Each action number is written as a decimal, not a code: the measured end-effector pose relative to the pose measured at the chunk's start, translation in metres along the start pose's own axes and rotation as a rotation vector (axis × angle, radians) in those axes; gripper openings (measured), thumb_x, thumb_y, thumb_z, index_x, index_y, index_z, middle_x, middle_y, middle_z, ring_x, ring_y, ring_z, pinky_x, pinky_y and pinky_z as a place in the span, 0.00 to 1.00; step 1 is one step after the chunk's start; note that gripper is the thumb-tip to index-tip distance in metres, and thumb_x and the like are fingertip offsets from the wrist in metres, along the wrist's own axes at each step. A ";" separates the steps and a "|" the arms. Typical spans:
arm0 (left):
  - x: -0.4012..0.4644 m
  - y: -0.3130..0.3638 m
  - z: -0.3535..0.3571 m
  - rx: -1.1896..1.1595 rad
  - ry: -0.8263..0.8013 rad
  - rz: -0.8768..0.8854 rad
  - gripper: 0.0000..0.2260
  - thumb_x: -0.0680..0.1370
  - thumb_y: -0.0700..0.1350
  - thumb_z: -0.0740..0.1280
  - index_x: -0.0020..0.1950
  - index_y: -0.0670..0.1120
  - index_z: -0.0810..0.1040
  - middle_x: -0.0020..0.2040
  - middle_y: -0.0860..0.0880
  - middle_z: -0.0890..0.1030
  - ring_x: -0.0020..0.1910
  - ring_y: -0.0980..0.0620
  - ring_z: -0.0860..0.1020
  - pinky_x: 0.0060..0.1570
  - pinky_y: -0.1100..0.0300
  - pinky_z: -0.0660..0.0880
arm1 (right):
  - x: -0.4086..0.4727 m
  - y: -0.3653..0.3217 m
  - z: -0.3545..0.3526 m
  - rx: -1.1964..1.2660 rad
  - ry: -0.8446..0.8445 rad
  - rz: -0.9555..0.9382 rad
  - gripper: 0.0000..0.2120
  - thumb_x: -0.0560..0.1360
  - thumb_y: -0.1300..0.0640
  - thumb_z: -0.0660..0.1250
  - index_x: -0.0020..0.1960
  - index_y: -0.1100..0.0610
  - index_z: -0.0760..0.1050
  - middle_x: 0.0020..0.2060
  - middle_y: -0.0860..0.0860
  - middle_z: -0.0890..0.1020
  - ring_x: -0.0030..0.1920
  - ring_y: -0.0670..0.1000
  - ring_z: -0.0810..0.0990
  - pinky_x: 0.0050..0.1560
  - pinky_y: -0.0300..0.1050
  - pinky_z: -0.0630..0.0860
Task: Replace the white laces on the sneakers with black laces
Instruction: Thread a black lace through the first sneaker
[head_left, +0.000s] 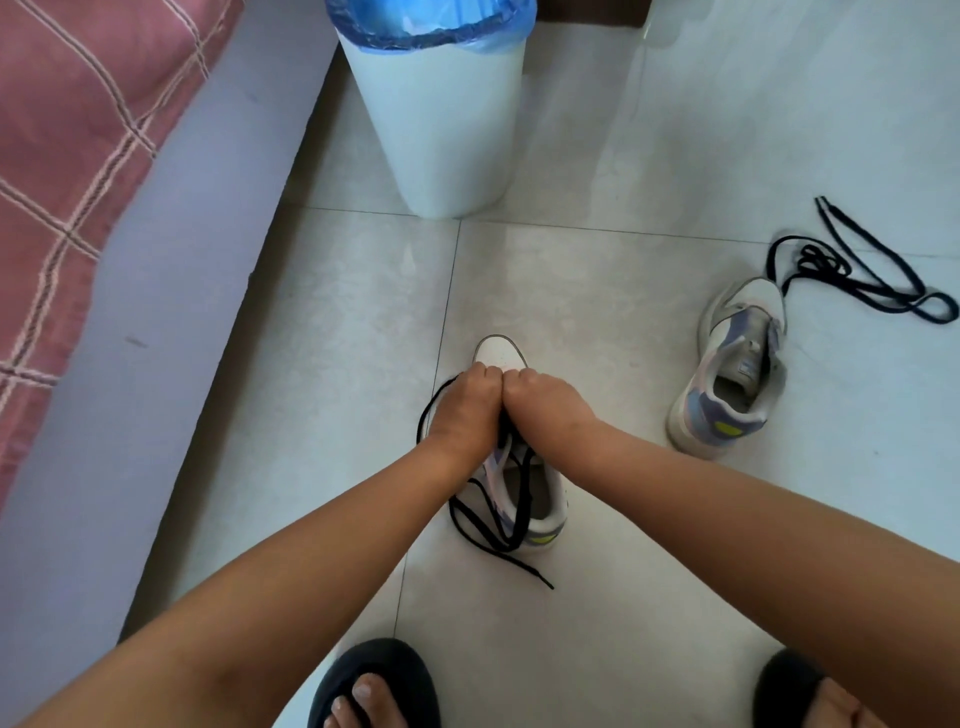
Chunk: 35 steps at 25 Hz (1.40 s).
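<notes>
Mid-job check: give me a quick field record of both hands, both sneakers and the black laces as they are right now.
left hand: fingers curled at the near sneaker's front, grip on black lace
right hand: curled beside the left hand, same spot
near sneaker: on floor under hands, black lace looped over it
far sneaker: on floor to the right, no lace visible
spare black lace: loose on floor beyond far sneaker

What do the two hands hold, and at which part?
Both the left hand and right hand grip the black lace at the sneaker front eyelets; the exact spot is hidden.
</notes>
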<state>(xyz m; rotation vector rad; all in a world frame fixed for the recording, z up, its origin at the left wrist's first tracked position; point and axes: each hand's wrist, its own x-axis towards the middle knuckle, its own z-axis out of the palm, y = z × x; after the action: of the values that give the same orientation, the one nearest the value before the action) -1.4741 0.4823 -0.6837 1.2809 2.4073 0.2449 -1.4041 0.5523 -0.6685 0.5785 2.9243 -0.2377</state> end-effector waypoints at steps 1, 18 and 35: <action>0.001 -0.003 0.000 -0.028 0.019 0.000 0.10 0.77 0.33 0.58 0.57 0.37 0.73 0.56 0.40 0.75 0.52 0.43 0.75 0.45 0.59 0.67 | 0.003 -0.002 -0.001 -0.003 -0.020 0.003 0.09 0.72 0.68 0.65 0.53 0.65 0.74 0.48 0.59 0.80 0.47 0.55 0.81 0.42 0.43 0.75; 0.041 -0.008 0.007 -0.124 0.202 0.148 0.04 0.75 0.35 0.64 0.49 0.36 0.76 0.48 0.40 0.77 0.47 0.42 0.77 0.39 0.56 0.72 | 0.030 0.035 -0.005 0.510 -0.208 0.554 0.15 0.80 0.60 0.58 0.34 0.55 0.64 0.41 0.59 0.77 0.45 0.57 0.74 0.41 0.44 0.65; 0.045 -0.017 -0.004 -0.113 -0.228 0.082 0.13 0.80 0.48 0.60 0.60 0.41 0.72 0.56 0.42 0.78 0.54 0.43 0.77 0.42 0.57 0.67 | 0.027 0.018 -0.003 0.377 -0.425 0.699 0.10 0.80 0.55 0.55 0.47 0.60 0.70 0.47 0.59 0.79 0.45 0.59 0.78 0.41 0.47 0.75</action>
<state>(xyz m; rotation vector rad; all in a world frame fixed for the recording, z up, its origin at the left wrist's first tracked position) -1.5108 0.5106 -0.6979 1.2833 2.1228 0.2401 -1.4218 0.5795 -0.6726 1.3566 2.1205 -0.7121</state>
